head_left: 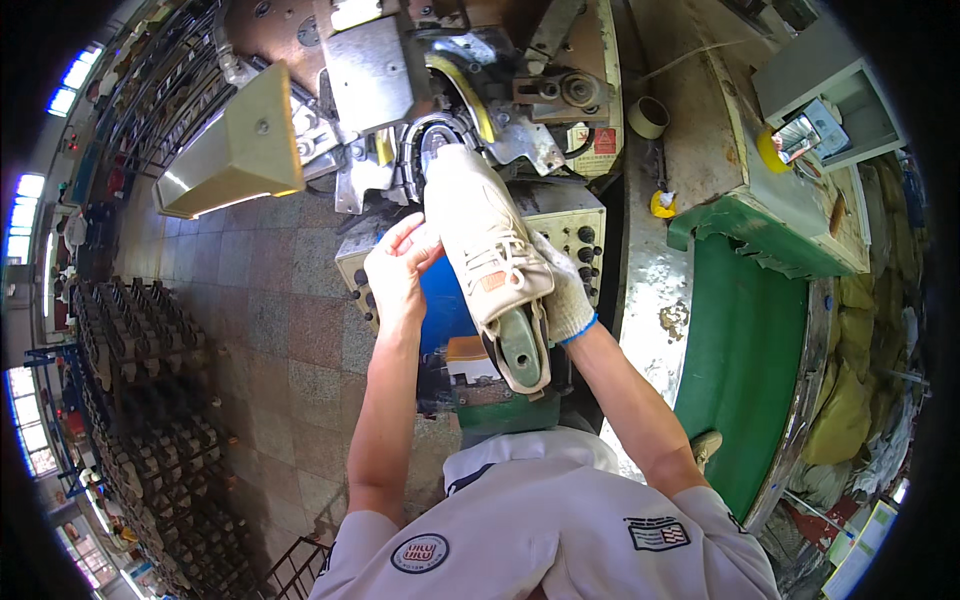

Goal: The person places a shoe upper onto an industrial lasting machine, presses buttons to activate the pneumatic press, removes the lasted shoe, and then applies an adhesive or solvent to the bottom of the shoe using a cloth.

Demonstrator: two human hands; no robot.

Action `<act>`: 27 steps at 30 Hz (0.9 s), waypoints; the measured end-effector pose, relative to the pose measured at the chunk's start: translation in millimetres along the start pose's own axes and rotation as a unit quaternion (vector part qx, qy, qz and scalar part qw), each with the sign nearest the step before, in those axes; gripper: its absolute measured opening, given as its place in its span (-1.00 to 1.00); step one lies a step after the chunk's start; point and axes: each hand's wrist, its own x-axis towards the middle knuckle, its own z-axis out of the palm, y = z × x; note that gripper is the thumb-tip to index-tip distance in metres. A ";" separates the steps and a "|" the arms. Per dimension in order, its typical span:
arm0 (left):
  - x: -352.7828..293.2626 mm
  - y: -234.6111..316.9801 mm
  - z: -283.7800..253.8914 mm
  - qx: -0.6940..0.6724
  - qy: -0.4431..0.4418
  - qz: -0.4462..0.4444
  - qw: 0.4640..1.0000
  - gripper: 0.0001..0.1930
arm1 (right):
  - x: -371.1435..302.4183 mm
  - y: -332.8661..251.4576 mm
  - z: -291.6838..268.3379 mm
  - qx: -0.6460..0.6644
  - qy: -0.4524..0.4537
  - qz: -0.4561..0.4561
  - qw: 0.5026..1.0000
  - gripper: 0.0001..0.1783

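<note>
A beige lace-up shoe upper (485, 235) is stretched over a green shoe last (519, 347), whose end with a hole shows at the open heel. Its toe points away from me, into the jaws of a metal shoe-lasting machine (430, 130). My right hand (563, 290), in a pale knitted glove with a blue cuff, grips the shoe from the right; its fingers are partly hidden behind it. My bare left hand (400, 268) is closed, thumb and fingertips pinched at the upper's left edge near the toe.
A yellowish lamp-like hood (235, 145) juts out left of the machine. Control panels with black knobs (587, 255) sit below it. At right are a green-lined trough (740, 370) and a bench with a tape roll (648, 117). Racks of shoe parts (150, 400) line the left.
</note>
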 end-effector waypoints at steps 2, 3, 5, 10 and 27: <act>5.0 11.1 -4.0 -0.042 -0.005 0.010 0.999 -0.51 | 13.9 5.7 15.3 0.038 -0.026 -0.006 0.999 -0.34; 8.5 14.1 -5.2 -0.064 -0.005 0.018 0.998 -0.48 | 16.4 7.7 22.1 0.023 -0.027 -0.025 0.999 -0.32; 15.6 19.1 -5.3 -0.088 -0.011 0.030 0.996 -0.40 | 35.0 15.1 25.7 0.038 -0.026 -0.029 0.999 -0.35; 36.1 5.3 -17.3 -0.111 -0.025 0.047 0.992 -0.44 | 64.8 33.8 36.9 0.099 -0.023 -0.009 0.995 -0.40; 3.3 -42.1 -4.6 -0.104 -0.082 -0.089 0.987 -0.41 | 81.9 55.4 17.6 0.030 0.045 -0.084 0.995 -0.62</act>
